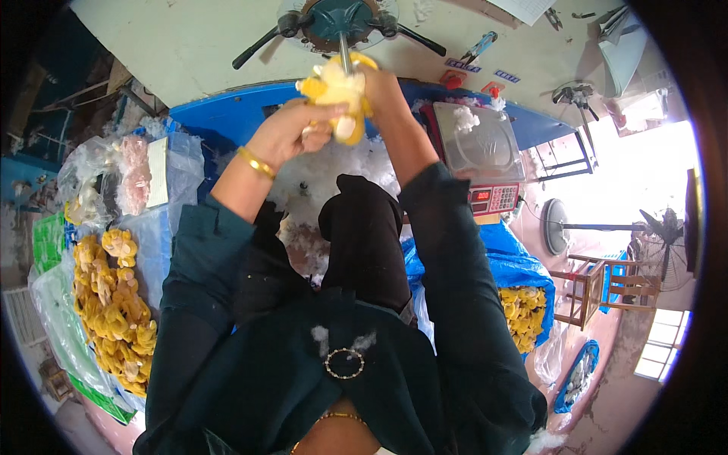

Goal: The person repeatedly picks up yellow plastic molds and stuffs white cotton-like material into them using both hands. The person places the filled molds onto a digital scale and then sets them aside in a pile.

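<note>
At the top centre, a slim metal nozzle [344, 54] sticks out of a round machine port [341, 19] with a black-handled lever on either side. A small yellow-and-cream plush toy [331, 89] sits at the nozzle's end, the tube running into or against it; the exact contact is hidden. My left hand [296, 127], below a gold bangle, is closed on the toy's lower left side. On the other side my right hand [381, 89] grips the toy near the nozzle, its fingertips partly hidden behind the plush.
White stuffing fluff [299, 186] lies below my hands, around my legs. A digital scale [481, 148] stands at right; pliers [479, 47] lie on the machine table. Yellow plush pieces [114, 318] are heaped at left, more plush pieces [523, 318] in a blue bag at right.
</note>
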The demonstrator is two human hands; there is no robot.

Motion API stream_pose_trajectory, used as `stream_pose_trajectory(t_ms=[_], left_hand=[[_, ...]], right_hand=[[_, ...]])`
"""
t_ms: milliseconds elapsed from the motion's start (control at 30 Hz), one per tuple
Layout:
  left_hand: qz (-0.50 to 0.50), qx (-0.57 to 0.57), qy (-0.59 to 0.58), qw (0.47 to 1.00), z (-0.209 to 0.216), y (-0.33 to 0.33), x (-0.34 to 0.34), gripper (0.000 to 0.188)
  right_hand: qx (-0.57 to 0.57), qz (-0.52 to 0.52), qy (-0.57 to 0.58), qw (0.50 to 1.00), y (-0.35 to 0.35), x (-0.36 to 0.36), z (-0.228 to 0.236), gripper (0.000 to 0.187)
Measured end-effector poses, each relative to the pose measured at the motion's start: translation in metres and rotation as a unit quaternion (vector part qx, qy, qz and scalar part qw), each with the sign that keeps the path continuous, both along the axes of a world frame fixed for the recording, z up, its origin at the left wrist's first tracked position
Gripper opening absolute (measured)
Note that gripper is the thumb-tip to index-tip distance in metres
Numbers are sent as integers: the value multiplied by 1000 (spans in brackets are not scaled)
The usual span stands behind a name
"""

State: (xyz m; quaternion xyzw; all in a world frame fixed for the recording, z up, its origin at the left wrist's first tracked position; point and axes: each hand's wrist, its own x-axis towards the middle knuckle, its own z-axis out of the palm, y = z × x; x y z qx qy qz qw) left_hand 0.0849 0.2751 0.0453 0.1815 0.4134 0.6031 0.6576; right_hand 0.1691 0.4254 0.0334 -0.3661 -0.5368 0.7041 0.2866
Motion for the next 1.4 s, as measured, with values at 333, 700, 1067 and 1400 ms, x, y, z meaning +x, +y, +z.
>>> stream_pose_trajectory(t_ms=[333,700,1067,1400], left_hand=[[108,44,225,967,-15,24,-21,21],[35,68,3,997,-13,-23,41,46],[-1,31,-187,982,5,-12,40,44],[-63,41,-155,985,1,9,20,38]], right_hand=[[37,-79,53,995,-25,6,-5,25],[3,113,41,993,-37,39,11,27],[-39,254,100,961,-5,32,-5,29],[-5,210,29,977,2,17,0,22]])
